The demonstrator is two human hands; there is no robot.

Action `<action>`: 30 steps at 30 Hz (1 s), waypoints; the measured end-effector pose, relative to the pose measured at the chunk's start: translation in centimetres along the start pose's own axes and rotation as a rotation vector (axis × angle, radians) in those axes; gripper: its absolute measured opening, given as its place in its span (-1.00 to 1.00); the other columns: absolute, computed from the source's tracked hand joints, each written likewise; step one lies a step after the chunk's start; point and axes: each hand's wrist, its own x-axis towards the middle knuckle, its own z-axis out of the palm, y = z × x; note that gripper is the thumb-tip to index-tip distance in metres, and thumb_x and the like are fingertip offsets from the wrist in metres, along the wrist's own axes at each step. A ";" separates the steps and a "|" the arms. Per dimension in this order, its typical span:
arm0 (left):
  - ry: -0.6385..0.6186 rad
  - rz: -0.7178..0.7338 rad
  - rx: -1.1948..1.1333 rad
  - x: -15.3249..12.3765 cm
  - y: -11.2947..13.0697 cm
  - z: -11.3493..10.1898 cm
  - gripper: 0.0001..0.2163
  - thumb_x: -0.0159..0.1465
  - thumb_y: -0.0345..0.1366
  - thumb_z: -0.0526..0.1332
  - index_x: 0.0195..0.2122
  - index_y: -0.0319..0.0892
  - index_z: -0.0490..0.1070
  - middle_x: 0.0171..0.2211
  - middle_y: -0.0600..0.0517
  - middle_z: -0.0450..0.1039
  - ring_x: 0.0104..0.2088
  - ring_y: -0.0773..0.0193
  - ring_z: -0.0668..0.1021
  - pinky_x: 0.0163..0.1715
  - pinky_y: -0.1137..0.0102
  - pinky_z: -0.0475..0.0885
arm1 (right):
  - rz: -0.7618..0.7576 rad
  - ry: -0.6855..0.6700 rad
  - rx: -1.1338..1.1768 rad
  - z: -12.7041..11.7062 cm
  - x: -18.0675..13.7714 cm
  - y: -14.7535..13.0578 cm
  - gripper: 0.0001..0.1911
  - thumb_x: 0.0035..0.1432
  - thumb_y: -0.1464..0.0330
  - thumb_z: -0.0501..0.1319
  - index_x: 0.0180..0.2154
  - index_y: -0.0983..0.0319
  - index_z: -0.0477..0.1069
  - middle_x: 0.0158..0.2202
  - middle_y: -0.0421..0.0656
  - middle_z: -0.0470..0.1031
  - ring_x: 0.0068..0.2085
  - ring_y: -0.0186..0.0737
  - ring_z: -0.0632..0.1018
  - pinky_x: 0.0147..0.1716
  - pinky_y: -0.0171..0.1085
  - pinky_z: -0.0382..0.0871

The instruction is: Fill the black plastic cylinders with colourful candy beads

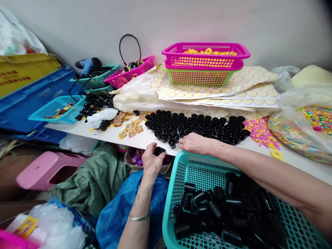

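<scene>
Between the thumb and fingers of my left hand (152, 159) is a black plastic cup (159, 150), its open end turned up, in front of the table edge. My right hand (193, 143) is at the front of a block of black cups (190, 125) standing close together on the white table (109, 133). Its fingers are closed, and what they hold, if anything, is hidden. Below my right forearm, a teal basket (172, 180) contains many loose black cups lying in all directions.
Small yellow printed packets (131, 128) lie left of the cups, pink and yellow pieces (260, 131) to the right. Stacked pink and green baskets (204, 64) stand behind on printed sheets (220, 91). A pink stool (46, 169) and blue bag (116, 211) are below left.
</scene>
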 end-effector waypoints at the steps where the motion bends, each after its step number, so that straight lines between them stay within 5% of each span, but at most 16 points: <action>1: 0.017 -0.013 0.040 0.2 -0.5 0.3 -0.55 -0.13 -0.28 0.35 -0.16 -0.18 0.38 -0.30 0.05 0.42 -0.31 0.28 0.47 -0.24 0.38 0.36 | -0.020 -0.001 -0.009 0.0 0.1 0.0 -0.83 0.19 0.48 0.02 -0.26 0.33 0.36 -0.31 -0.05 0.42 -0.37 -0.23 0.46 -0.51 -0.29 0.15; 10: -0.030 -0.030 -0.143 1.3 -1.5 2.8 -0.48 -0.16 -0.31 0.35 -0.11 -0.15 0.31 -0.39 0.16 0.34 -0.56 0.47 0.36 -0.54 0.52 0.28 | -0.028 -0.002 0.039 0.3 0.1 0.9 -0.79 0.21 0.49 -0.04 -0.19 0.32 0.33 -0.31 -0.09 0.41 -0.47 -0.31 0.41 -0.58 -0.30 0.04; 19: -0.044 -0.213 -0.445 0.3 -1.8 3.2 -0.49 -0.21 -0.37 0.34 -0.16 -0.24 0.32 -0.39 0.08 0.37 -0.42 0.38 0.47 -0.37 0.45 0.40 | 0.218 0.338 0.438 3.2 -2.9 1.0 -0.82 0.16 0.46 0.02 -0.17 0.29 0.25 -0.21 -0.09 0.30 -0.30 -0.30 0.38 -0.35 -0.32 0.26; 30: -0.087 -0.217 -0.467 0.2 -1.2 3.8 -0.56 -0.16 -0.33 0.33 -0.20 -0.29 0.37 -0.46 0.06 0.43 -0.44 0.36 0.50 -0.32 0.40 0.43 | 0.501 0.112 0.115 1.8 -1.3 -0.5 -0.82 0.22 0.34 0.03 -0.28 0.29 0.35 -0.19 -0.04 0.34 -0.23 -0.20 0.42 -0.45 -0.32 0.17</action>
